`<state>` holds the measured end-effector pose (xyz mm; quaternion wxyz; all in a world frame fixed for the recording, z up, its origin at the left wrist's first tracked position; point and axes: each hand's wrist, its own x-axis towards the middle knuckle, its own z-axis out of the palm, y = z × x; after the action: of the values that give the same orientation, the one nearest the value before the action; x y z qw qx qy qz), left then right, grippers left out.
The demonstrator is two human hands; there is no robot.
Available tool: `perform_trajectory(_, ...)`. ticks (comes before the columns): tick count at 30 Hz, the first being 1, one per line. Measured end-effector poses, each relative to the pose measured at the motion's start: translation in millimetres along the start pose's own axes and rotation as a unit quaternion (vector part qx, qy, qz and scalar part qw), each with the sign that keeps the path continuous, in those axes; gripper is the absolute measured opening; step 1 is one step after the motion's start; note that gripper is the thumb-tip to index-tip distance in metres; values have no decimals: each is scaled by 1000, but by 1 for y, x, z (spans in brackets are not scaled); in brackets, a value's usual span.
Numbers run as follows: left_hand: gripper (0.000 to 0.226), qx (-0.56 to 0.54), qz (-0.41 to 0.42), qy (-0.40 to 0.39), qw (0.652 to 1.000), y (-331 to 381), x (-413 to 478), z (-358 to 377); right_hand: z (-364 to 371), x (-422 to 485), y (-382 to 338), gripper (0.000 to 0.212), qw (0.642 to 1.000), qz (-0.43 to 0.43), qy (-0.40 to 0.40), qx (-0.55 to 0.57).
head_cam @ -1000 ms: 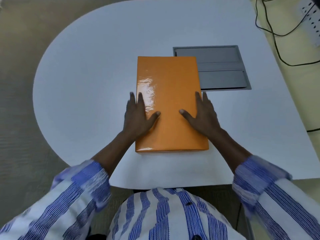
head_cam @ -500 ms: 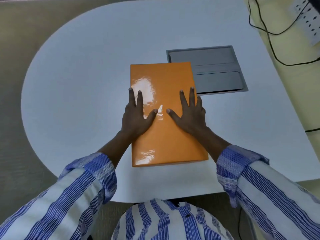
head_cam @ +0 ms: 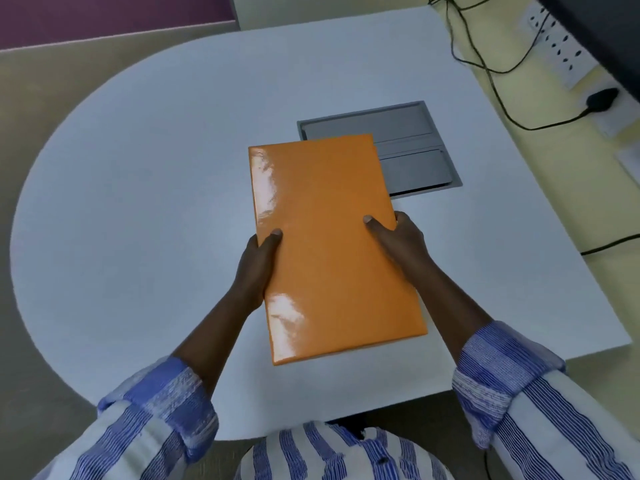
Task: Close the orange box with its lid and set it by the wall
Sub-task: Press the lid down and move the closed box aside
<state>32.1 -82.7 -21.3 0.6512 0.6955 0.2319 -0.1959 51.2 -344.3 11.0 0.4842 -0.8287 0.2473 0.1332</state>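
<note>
The glossy orange box (head_cam: 329, 237), with its lid on, is held over the white table (head_cam: 138, 202) in front of me. My left hand (head_cam: 258, 268) grips its left long side, thumb on top and fingers hidden underneath. My right hand (head_cam: 401, 242) grips the right long side the same way. The box looks raised off the tabletop and turned slightly, with its far end over the grey hatch. The box's underside is hidden.
A grey recessed cable hatch (head_cam: 412, 157) sits in the table behind the box. Black cables (head_cam: 485, 64), a white power strip (head_cam: 561, 53) and a plugged black adapter (head_cam: 602, 100) lie along the yellowish wall side at the right. Brown floor borders the table's rounded left edge.
Both hands lay flat on the lid before. They have slid to the box's long sides and gripped it, and the box has come up and closer to me.
</note>
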Motion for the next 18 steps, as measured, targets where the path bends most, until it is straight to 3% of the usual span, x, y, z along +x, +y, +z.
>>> perform_trajectory(6,63,6,39,-105,994,13,-12,116,-108,17,37,74,995,3,88,-49)
perform_trajectory(11,52,8,2,-186,983,16,-23,202,-187,33,80,75,988,29,134,-71)
perform_trajectory(15,53,16,-16,-199,980,11,-26,240,-218,44,114,71,989,31,123,-70)
perform_trajectory(18,53,17,-10,-178,984,9,-27,253,-223,51,126,81,981,14,144,-128)
